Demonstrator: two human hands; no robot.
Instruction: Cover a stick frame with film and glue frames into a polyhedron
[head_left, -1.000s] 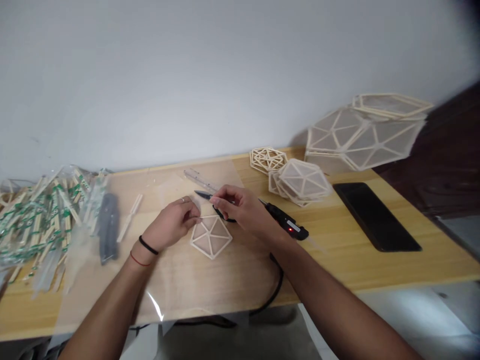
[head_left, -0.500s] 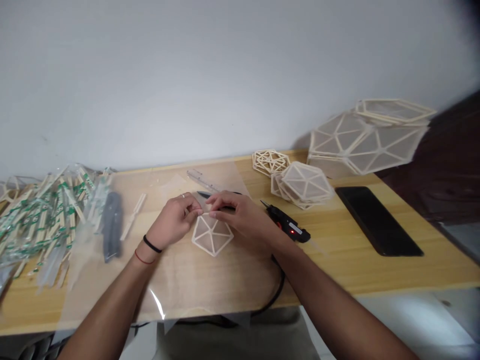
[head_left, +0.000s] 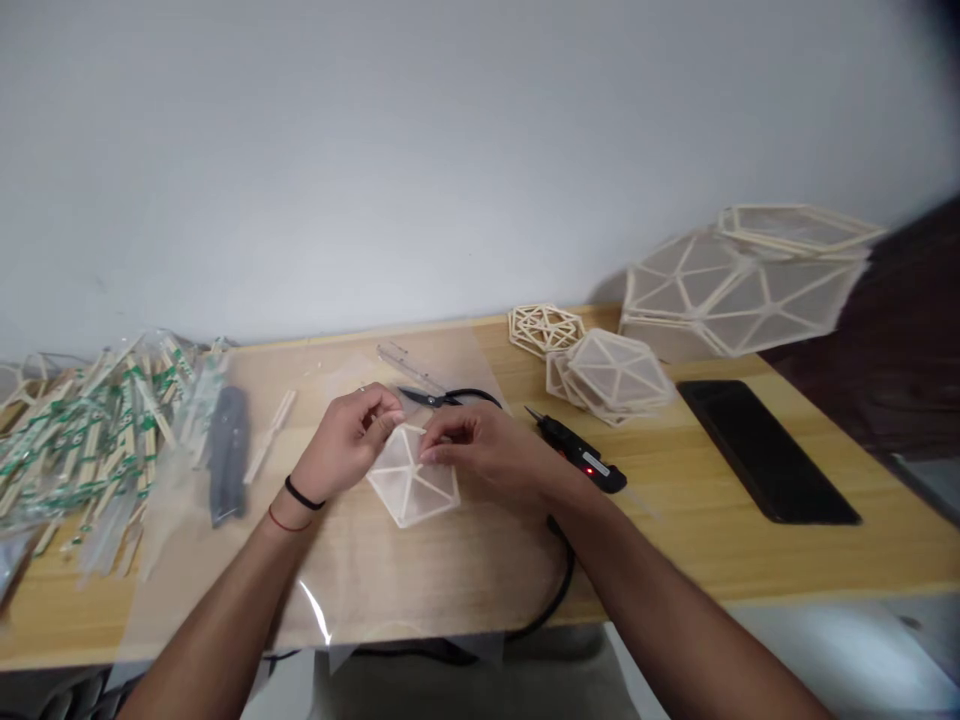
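A small pentagon panel of pale wooden sticks with translucent film lies on a clear plastic sheet on the wooden table. My left hand pinches its upper left edge with curled fingers. My right hand pinches its upper right edge. Black scissors lie on the sheet just behind my hands, apart from them.
A black hot glue pen with a red light and black cord lies right of my hands. Finished panels, a stick lattice and a large faceted shade stand at the right. A black phone lies nearby. Wrapped chopsticks pile at the left.
My right hand has laid the scissors down behind the panel and come onto the panel's edge. The panel has shifted slightly toward me and turned.
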